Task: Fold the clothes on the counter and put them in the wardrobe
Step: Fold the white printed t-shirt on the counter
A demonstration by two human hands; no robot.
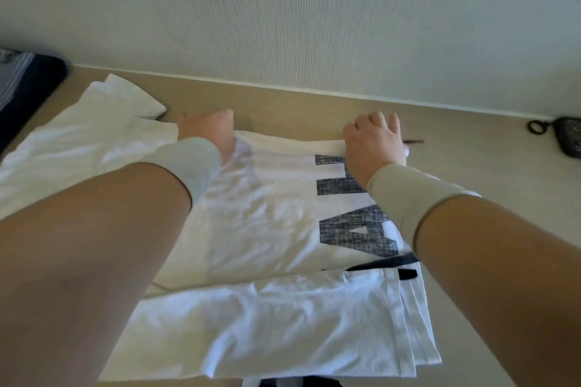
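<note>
1. A white printed T-shirt [267, 223] is lying spread on the pale wooden counter [456, 148], close to the wall.
2. The left hand [207, 132] is gripping the shirt's far folded edge with curled fingers; the right hand [374, 138] is pinching the same edge, though blur is leaving its hold slightly uncertain.
3. The fabric is looking light, soft and limp, so it will likely be sagging and creasing unless taken at both far corners, as now.
4. Its long axis is running left to right, the sleeve pointing left and the hem layers stacking at the near right.
</note>
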